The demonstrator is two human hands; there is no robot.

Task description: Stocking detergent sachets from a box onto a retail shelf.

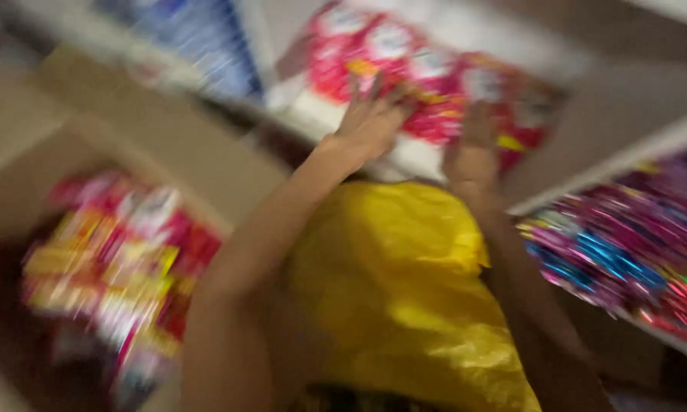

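The view is blurred by motion. My left hand (370, 118) lies flat with spread fingers on a stack of red and white packets (404, 72) standing on a white shelf (626, 156). My right hand (473, 149) presses against the same stack a little to the right. Both arms reach up from the bottom of the view. Between them hangs a yellow plastic bag or cloth (404, 297).
A brown cardboard box (130, 137) at the left holds more red and yellow packets (118, 259). Shiny pink, blue and green wrapped goods (626, 252) fill a lower shelf at the right. Blue packets (198, 38) sit on the shelf at top left.
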